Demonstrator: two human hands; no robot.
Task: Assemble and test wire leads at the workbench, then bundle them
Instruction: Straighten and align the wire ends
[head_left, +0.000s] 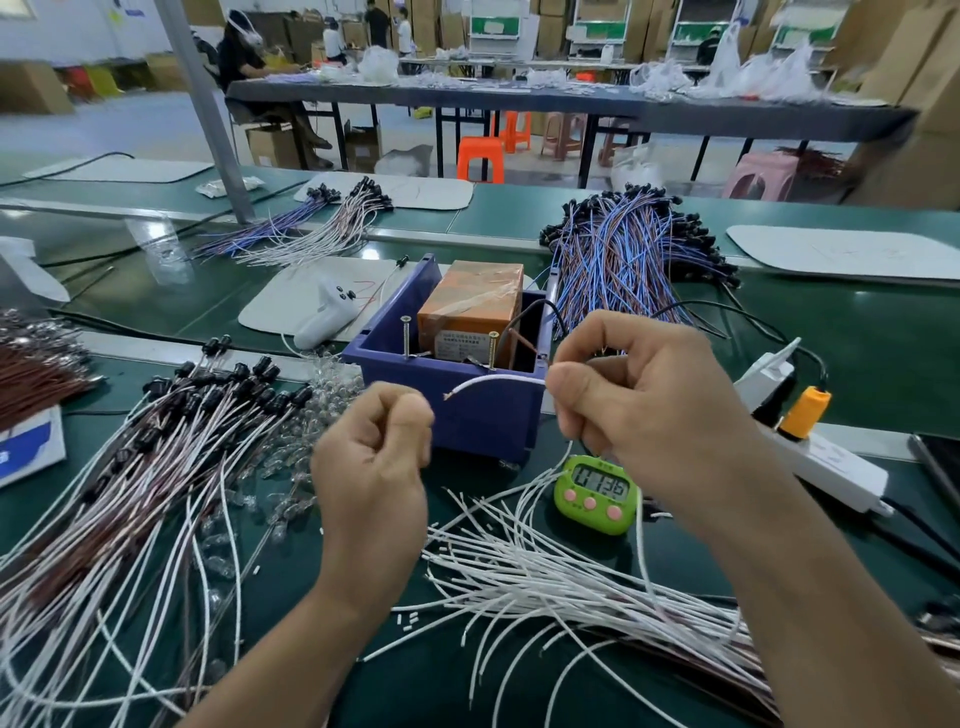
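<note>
- The right hand pinches a white wire between thumb and forefinger. The wire's bare tip points left, in front of the near rim of the blue box.
- The rest of that wire drops below the hand towards the loose white wires on the near right of the surface.
- The left hand is curled into a tight fist just left of the wire tip, apart from it. Whether it holds anything cannot be told.
- In the box sit an orange block and two upright screws.
- A green timer lies just near of the box, partly behind the right hand.
- Leads with black caps fan out on the near left, with clear bulbs beside them.
- A blue-and-brown bundle lies far right, behind the box.
</note>
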